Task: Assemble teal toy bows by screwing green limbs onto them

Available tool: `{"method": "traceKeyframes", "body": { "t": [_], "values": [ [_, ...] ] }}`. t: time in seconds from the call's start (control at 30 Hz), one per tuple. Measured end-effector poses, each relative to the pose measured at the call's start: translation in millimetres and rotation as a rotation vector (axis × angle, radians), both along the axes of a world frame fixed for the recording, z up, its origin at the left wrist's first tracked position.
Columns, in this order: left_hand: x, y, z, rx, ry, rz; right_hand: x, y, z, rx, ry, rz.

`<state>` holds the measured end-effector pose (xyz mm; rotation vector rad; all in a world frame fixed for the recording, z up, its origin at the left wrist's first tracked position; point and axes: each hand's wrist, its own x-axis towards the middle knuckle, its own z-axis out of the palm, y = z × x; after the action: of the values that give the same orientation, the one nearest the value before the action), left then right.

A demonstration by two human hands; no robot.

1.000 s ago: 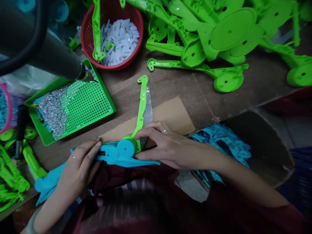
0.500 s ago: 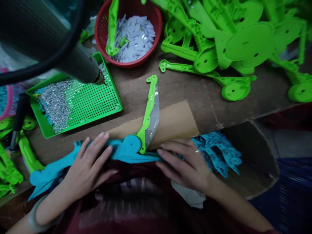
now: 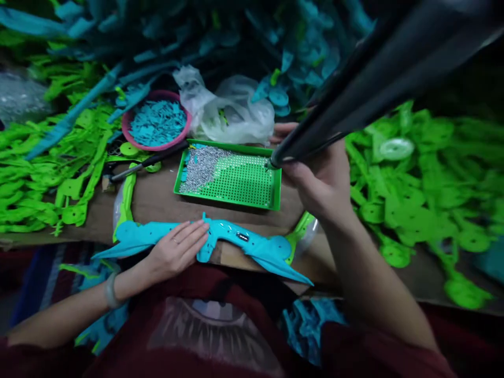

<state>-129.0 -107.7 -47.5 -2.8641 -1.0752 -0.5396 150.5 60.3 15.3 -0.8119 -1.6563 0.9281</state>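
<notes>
My left hand (image 3: 179, 247) lies flat over the middle of a blue plastic toy bow (image 3: 153, 233), its fingers straight and side by side. The bow rests crosswise near the table's front edge. Green arms with clear strips are at both ends, a left arm (image 3: 126, 194) and a right arm (image 3: 301, 231). My right hand (image 3: 326, 184) is wrapped round a dark electric screwdriver (image 3: 315, 123), thumb on the near side. The tool slants down to the left, its tip over the right edge of a green perforated tray (image 3: 252, 184) holding many small silver screws (image 3: 205, 165).
A pink basket (image 3: 126, 128) of small blue pieces stands behind the tray, beside a clear plastic bag (image 3: 236, 113). A black-handled tool (image 3: 157, 157) leans near the tray. Green parts (image 3: 51, 168) heap at left, more green parts (image 3: 417, 194) at right. Blue parts (image 3: 197, 37) pile up behind.
My right hand has left the bow and taken hold of the screwdriver. The bow now lies across in front of me, both ends showing. The view has swung left.
</notes>
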Motion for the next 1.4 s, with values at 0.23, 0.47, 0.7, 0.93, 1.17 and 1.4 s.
{"method": "traceKeyframes", "body": {
  "t": [0.23, 0.47, 0.7, 0.93, 1.17, 1.4],
  "values": [
    [52.4, -2.5, -12.7, 0.207, -0.077, 0.075, -42.2, 29.5, 22.8, -0.131, 0.110, 0.179],
    [55.2, -8.0, -18.7, 0.157, -0.136, 0.108, -102.6, 44.8, -28.3, -0.018, 0.168, -0.012],
    [55.0, -7.6, -23.8, 0.116, -0.220, 0.074, -112.6, 49.8, -57.2, 0.048, 0.212, -0.042],
    [53.8, -5.2, -24.8, 0.131, -0.225, 0.090, -109.7, 50.7, -66.4, 0.028, 0.114, -0.094],
    [50.4, -9.8, -26.0, 0.154, -0.237, 0.117, -116.2, 45.8, -48.3, 0.042, 0.186, -0.166],
    [51.2, -17.4, -28.0, 0.166, -0.177, 0.152, -86.9, -50.8, 16.5, -0.155, 0.052, 0.139]
  ]
}}
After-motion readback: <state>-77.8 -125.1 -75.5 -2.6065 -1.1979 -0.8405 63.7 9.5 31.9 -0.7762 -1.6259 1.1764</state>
